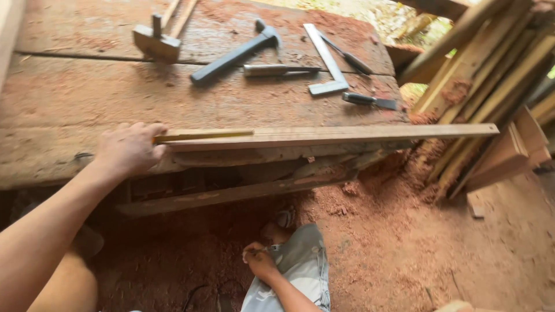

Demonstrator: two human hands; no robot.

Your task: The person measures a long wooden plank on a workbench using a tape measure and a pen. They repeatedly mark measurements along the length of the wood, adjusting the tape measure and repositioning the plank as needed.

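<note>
The left hand (130, 148) presses a yellow ruler (202, 136) onto the wood strip (347, 134), which runs rightward along the worktop (87, 98) edge, while the right hand (260, 263) pinches something unclear below it.

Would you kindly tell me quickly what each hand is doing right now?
Left hand: closed over the end of the yellow folding ruler lying on the wooden strip.
Right hand: down at the trouser pocket; grip cannot be told.

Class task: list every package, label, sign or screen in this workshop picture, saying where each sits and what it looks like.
None in view: only bare tools on the workbench and a yellow folding rule with markings too small to make out, under the left hand.
</note>
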